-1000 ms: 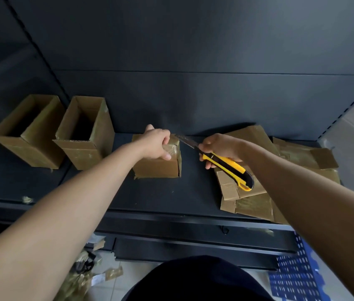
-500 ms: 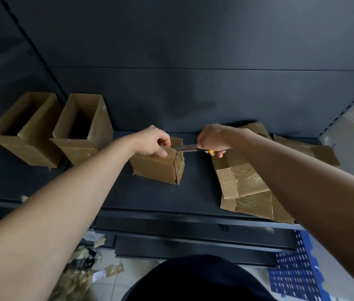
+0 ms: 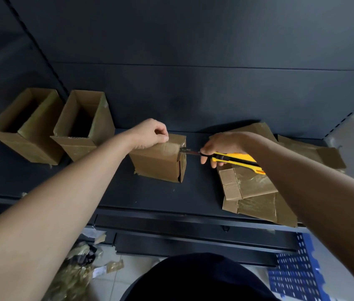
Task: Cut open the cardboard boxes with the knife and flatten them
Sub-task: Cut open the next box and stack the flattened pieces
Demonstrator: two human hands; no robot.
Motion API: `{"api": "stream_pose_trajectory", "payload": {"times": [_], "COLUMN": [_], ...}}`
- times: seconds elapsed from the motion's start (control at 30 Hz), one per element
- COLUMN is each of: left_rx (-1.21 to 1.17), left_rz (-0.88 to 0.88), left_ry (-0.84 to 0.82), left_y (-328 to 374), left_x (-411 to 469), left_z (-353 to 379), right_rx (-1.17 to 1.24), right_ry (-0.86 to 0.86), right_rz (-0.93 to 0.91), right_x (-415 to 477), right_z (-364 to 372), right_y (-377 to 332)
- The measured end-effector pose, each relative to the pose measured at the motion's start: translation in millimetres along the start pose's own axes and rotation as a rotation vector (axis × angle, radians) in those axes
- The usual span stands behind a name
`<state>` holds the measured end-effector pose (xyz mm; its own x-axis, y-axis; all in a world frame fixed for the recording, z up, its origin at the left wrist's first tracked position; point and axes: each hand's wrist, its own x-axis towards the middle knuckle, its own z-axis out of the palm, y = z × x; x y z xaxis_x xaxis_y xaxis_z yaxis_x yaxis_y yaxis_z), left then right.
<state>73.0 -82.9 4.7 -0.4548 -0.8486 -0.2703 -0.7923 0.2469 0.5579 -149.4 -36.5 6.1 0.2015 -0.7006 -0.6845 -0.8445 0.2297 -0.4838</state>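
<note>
A small taped cardboard box [image 3: 157, 165] stands on the dark shelf [image 3: 110, 187], turned so one corner faces me. My left hand [image 3: 151, 133] grips its top left edge. My right hand [image 3: 221, 146] holds a yellow and black utility knife [image 3: 235, 160]; the blade tip touches the box's upper right corner. The right vertical seam of the box is split open. Two open-topped cardboard boxes stand to the left, one at mid left [image 3: 84, 127] and one further left [image 3: 22, 127].
A pile of flattened cardboard [image 3: 252, 192] lies on the shelf at the right, partly under my right arm. A dark back panel rises behind the shelf. Tape and cardboard scraps [image 3: 78, 272] lie on the floor lower left; a blue perforated crate [image 3: 295, 276] is lower right.
The box has been turned and tilted under my left hand. My right hand drew back to the right, so the knife handle shows again, with the blade at the box's upper right corner.
</note>
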Motion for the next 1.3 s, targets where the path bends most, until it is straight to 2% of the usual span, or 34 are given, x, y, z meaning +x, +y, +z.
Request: {"api": "stream_pose_trajectory", "payload": {"times": [0.07,0.27,0.4,0.67,0.93,1.23,1.3], "left_rx": [0.047,0.160,0.251,0.357,0.374,0.338,0.331], "left_rz": [0.013,0.008,0.029,0.058,0.047,0.054,0.057], "left_ry": [0.013,-0.174,-0.151,-0.086,-0.049,-0.001,0.004], "left_y": [1,4,5,4,6,4,3], "left_x": [3,13,13,12,8,-1,-2], "left_z": [0,-9,-13,-8,-7,-3,-2], "right_rx": [-0.087,-0.259,-0.321,-0.280,-0.307,-0.222,-0.142], "right_ry": [0.053,0.132,0.286,0.376,0.376,0.376,0.395], "right_rz": [0.012,-0.018,-0.026,0.063,0.168,0.281,0.239], "right_x": [1,-5,-11,2,6,21,25], "right_z": [0,12,17,42,50,48,51], "right_y": [1,-2,-3,-26,-30,-8,-9]}}
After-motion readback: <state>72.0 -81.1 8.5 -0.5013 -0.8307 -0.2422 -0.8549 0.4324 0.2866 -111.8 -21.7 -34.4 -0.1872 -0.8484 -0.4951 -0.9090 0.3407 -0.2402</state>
